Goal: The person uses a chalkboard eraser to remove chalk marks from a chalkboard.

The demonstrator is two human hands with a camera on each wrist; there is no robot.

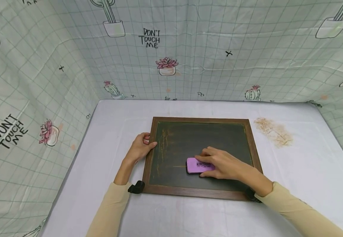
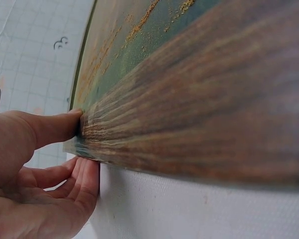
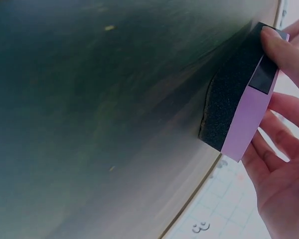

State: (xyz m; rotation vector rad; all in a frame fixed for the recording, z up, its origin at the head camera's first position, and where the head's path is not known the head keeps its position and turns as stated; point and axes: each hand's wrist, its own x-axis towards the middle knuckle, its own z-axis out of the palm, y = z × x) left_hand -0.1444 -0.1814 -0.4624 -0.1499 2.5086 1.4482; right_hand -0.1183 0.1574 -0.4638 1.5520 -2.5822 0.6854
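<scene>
A chalkboard (image 1: 209,141) in a brown wooden frame lies on the white table. My left hand (image 1: 140,147) grips the frame's left side, thumb on top and fingers at its outer edge, as the left wrist view (image 2: 45,169) also shows. In my right hand (image 1: 226,163) is a purple board eraser (image 1: 195,165) with a dark felt underside, pinched between thumb and fingers. The felt (image 3: 229,94) is against the board's surface near its middle. Yellowish chalk streaks (image 1: 163,140) run down the board's left part, and a faint short line shows left of the eraser.
A patch of orange-brown chalk dust (image 1: 273,131) marks the white table (image 1: 292,171) right of the board. Grid-patterned cloth walls (image 1: 201,65) with plant drawings stand behind the table and at both sides. Dark wrist camera mounts (image 1: 136,187) overlap the board's lower corners.
</scene>
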